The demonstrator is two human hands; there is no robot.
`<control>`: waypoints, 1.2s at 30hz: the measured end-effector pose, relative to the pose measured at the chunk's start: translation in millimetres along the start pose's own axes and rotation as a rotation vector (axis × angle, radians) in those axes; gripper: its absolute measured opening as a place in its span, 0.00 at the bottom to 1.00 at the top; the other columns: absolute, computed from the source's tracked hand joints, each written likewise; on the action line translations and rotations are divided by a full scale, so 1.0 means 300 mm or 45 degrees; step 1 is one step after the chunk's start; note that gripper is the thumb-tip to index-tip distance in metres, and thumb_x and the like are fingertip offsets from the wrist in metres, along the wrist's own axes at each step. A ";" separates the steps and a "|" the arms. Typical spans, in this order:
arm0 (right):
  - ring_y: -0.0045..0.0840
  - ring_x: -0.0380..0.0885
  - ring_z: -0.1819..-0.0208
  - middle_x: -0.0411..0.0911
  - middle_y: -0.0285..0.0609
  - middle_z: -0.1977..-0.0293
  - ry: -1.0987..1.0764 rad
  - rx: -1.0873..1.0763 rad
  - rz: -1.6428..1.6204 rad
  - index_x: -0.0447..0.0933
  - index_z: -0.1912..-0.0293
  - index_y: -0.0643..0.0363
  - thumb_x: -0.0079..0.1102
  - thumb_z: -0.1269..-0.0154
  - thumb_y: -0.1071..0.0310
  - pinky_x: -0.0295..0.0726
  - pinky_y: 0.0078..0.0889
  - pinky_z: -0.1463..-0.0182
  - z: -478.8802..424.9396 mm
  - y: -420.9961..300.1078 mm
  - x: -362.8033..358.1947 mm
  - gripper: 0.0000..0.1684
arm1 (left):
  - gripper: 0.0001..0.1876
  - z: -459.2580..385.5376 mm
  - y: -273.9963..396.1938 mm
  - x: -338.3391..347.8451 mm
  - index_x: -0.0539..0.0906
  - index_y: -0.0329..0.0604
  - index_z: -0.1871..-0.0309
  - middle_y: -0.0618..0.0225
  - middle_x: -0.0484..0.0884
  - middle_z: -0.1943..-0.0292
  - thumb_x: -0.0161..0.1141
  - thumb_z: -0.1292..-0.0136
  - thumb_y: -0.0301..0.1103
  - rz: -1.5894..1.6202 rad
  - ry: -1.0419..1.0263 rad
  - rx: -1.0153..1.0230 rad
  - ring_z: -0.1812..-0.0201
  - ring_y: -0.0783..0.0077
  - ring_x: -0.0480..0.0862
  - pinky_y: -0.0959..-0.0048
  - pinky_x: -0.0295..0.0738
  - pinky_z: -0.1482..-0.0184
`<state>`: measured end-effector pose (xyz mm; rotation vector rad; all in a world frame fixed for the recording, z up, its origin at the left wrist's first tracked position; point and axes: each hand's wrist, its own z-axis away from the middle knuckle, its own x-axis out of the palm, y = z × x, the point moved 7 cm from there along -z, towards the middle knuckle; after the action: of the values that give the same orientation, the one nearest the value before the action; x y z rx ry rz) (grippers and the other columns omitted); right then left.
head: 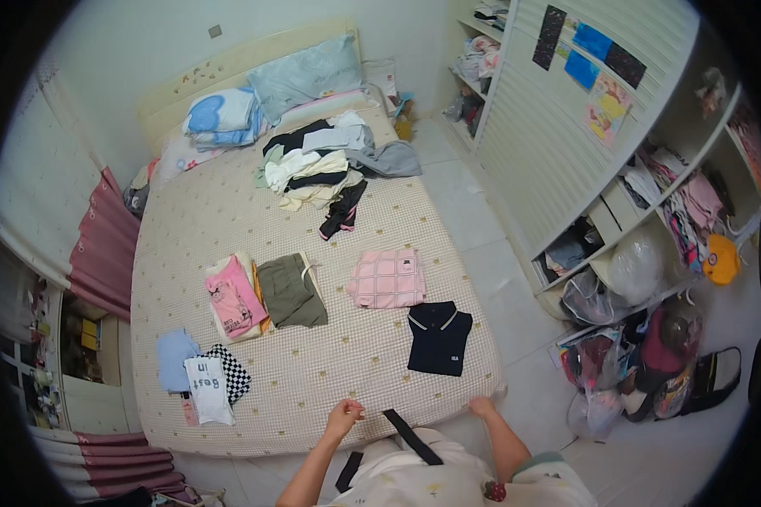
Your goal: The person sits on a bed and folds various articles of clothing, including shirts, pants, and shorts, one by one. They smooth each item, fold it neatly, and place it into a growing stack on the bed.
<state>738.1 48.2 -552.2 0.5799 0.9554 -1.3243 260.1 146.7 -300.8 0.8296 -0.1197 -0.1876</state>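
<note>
My left hand (345, 417) hovers at the bed's front edge, fingers loosely curled and apart, with nothing visible in it. My right hand (482, 407) is by the front right corner of the bed (368, 355); its fingertips are hard to make out. Nearest to it lies a folded navy polo shirt (439, 348). Just behind that is a folded pink plaid garment (387, 279). Folded olive pants (292, 295) lie beside a stack topped by a pink T-shirt (236, 301). At the left are a folded light blue garment (176, 362), a black-and-white checked one (236, 375) and a white printed one (210, 402).
A loose heap of clothes (317, 168) lies toward the headboard. Behind it are a blue pillow (307, 73) and a folded blue-and-white quilt (222, 114). A wardrobe (564, 127) and several plastic bags (593, 374) stand right; a pink-and-white curtain (104, 247) hangs left.
</note>
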 end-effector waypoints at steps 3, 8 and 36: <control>0.32 0.78 0.74 0.79 0.45 0.79 -0.094 0.583 -0.733 0.80 0.78 0.57 0.52 0.44 0.64 0.74 0.40 0.68 0.388 -0.124 0.043 0.13 | 0.10 0.051 0.006 -0.013 0.76 0.34 0.57 0.63 0.82 0.63 0.56 0.37 0.31 -0.131 -0.027 -0.022 0.61 0.70 0.84 0.73 0.81 0.60; 0.25 0.78 0.73 0.81 0.40 0.70 -0.141 1.495 -1.796 0.78 0.65 0.56 0.54 0.37 0.61 0.74 0.35 0.71 0.978 -0.139 0.139 0.10 | 0.10 -0.036 0.029 0.111 0.77 0.37 0.59 0.65 0.83 0.63 0.54 0.34 0.35 -0.384 -0.172 0.079 0.64 0.74 0.84 0.76 0.78 0.63; 0.34 0.81 0.65 0.81 0.45 0.63 0.307 1.309 -2.124 0.76 0.52 0.55 0.50 0.35 0.60 0.78 0.40 0.64 1.161 1.272 0.066 0.15 | 0.16 -0.173 -0.536 1.035 0.82 0.41 0.54 0.68 0.86 0.58 0.51 0.35 0.40 -0.870 -0.161 -0.741 0.61 0.70 0.87 0.66 0.80 0.58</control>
<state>1193.1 -174.8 -449.6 0.6735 0.8157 -3.3985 553.4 12.3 -444.8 0.2474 0.1049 -0.8756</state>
